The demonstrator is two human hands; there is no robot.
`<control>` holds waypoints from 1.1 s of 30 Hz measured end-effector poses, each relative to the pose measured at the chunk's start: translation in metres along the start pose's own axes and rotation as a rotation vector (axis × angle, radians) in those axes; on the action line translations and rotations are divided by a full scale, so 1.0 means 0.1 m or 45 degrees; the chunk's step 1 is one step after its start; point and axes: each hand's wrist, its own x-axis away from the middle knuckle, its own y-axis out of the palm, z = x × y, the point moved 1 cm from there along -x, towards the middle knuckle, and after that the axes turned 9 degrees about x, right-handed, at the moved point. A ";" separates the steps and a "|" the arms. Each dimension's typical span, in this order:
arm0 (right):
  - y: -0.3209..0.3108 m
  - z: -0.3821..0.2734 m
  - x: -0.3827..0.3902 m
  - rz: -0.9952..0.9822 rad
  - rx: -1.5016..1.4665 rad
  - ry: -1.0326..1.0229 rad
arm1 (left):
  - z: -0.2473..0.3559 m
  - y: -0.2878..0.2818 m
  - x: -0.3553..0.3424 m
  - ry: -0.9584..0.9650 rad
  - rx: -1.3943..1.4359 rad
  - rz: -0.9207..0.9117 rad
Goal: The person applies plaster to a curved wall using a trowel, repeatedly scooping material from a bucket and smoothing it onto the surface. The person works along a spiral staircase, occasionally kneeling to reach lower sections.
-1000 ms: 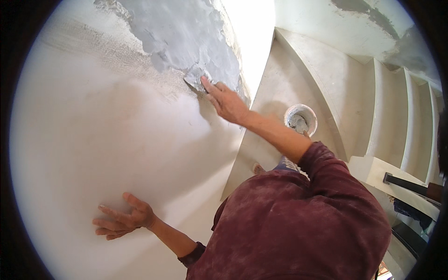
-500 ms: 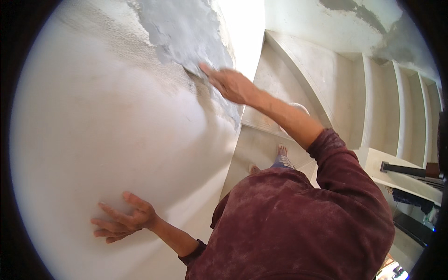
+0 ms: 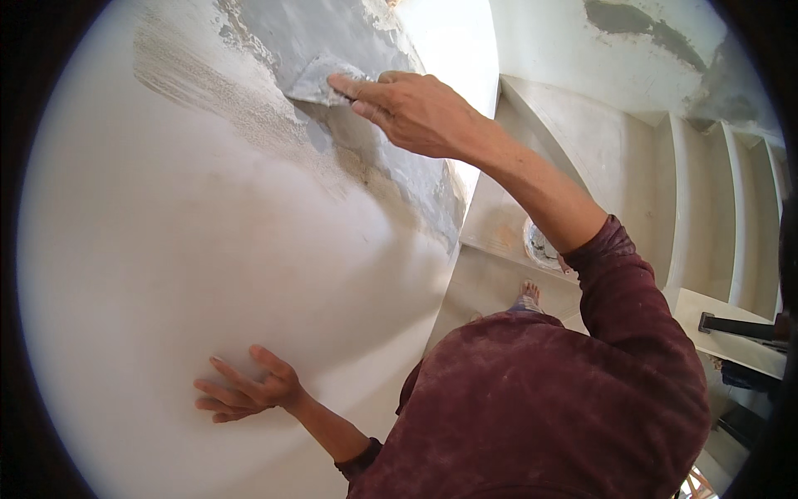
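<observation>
My right hand (image 3: 420, 112) grips a putty knife (image 3: 312, 83), its flat blade smeared with grey compound, pressed against the grey plaster patch (image 3: 420, 183) high on the wall. The patch has a ragged edge, with gritty, streaked white surface along its lower left. My left hand (image 3: 253, 387) lies open, fingers spread, against the smooth white wall (image 3: 150, 249) lower down. A white bucket (image 3: 539, 244) with grey mix stands on a step, partly hidden behind my right forearm.
Curved white stairs (image 3: 694, 208) climb at the right beside a far wall with grey patches (image 3: 644, 29). A ledge with a dark rail (image 3: 740, 327) is at the lower right. My bare foot (image 3: 529, 295) stands below the bucket, at the step's edge.
My right hand and the knife have moved up and leftward along the grey patch. My left hand stays spread on the wall. The bucket is more covered by my forearm than a second ago.
</observation>
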 end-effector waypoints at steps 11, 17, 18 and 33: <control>1.44 0.43 1.95 -0.749 -0.107 0.224 | 0.13 -0.03 0.06 -0.041 -0.029 -0.013; 0.53 0.39 0.70 -0.085 -0.074 0.164 | 0.04 -0.02 0.06 0.043 -0.016 0.011; 0.49 0.37 0.54 0.064 -0.046 0.063 | 0.02 -0.05 0.06 0.043 -0.026 0.013; 1.72 0.23 1.83 -0.105 -0.534 0.400 | 0.00 -0.03 0.12 0.096 -0.090 -0.067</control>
